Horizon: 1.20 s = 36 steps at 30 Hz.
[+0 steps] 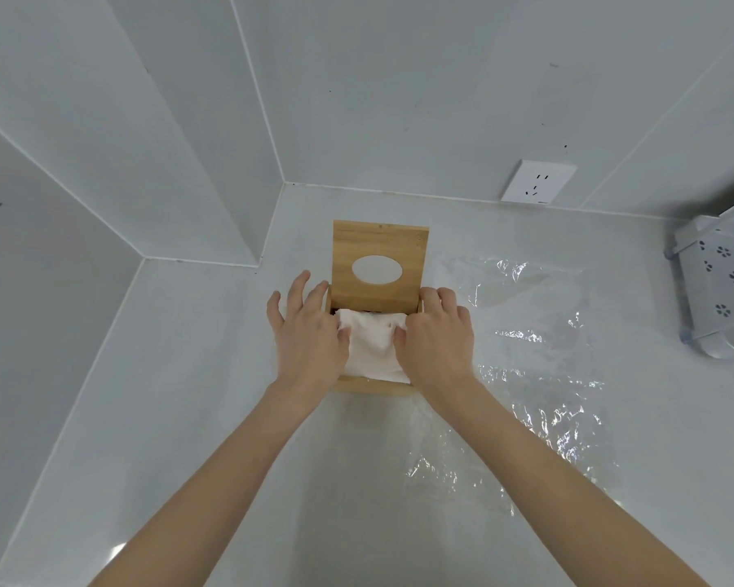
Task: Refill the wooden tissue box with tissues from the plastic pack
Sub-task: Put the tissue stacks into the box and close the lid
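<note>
The wooden tissue box (pixel 373 385) stands on the white counter with its lid (pixel 380 247) swung up; the lid has an oval hole. A white stack of tissues (pixel 371 345) lies inside the box. My left hand (pixel 306 332) rests on the stack's left side, fingers spread, thumb on the tissues. On the stack's right side my right hand (pixel 439 332) presses with curled fingers. The clear plastic pack (pixel 534 362) lies flat and crumpled on the counter right of the box.
Tiled walls form a corner behind and left of the box. A wall socket (pixel 537 182) sits at the back right. A white perforated rack (pixel 725 286) stands at the far right edge of the counter.
</note>
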Tool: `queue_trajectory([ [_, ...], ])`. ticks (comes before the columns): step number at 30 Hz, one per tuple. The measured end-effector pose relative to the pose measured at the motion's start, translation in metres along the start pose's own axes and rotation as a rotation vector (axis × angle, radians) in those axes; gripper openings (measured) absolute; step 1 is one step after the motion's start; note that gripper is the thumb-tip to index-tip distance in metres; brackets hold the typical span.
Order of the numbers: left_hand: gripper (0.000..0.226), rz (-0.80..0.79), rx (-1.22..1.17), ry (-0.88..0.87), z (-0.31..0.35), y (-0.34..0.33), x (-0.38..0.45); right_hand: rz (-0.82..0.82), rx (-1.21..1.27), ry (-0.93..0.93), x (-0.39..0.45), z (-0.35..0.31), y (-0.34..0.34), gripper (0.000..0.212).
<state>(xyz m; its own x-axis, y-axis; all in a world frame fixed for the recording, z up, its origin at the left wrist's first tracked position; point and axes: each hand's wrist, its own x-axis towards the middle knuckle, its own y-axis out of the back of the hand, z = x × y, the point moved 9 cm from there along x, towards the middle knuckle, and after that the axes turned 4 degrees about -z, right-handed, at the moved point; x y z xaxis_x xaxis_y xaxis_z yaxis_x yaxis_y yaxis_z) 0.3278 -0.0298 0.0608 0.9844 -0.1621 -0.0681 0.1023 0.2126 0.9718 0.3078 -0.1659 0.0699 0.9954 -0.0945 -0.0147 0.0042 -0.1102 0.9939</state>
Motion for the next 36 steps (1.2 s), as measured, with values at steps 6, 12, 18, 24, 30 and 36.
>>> queue_trajectory([
  [6, 0.032, -0.047, 0.14, 0.016, 0.004, -0.01, 0.004, -0.03, -0.113, -0.097, 0.002, 0.009, -0.015, 0.022],
  [12, 0.023, 0.03, 0.359, -0.028, 0.005, -0.003, 0.007, -0.053, -0.198, -0.096, 0.004, 0.012, -0.027, 0.02],
  [18, 0.027, 0.23, 0.128, -0.149, 0.004, 0.008, 0.001, 0.335, -0.002, 0.101, -0.01, 0.015, 0.009, 0.017],
  [24, 0.054, -0.062, 0.051, -0.119, -0.002, -0.012, -0.005, 0.018, 0.102, 0.086, -0.016, 0.014, -0.005, 0.028],
  [30, 0.069, -0.28, 0.187, -0.047, -0.006, -0.026, -0.001, -0.185, -0.175, 0.129, -0.017, 0.002, -0.022, 0.046],
  [36, 0.06, -0.28, 0.309, -0.07, 0.002, -0.023, 0.003, -0.334, -0.26, 0.118, -0.013, -0.002, -0.029, 0.046],
])
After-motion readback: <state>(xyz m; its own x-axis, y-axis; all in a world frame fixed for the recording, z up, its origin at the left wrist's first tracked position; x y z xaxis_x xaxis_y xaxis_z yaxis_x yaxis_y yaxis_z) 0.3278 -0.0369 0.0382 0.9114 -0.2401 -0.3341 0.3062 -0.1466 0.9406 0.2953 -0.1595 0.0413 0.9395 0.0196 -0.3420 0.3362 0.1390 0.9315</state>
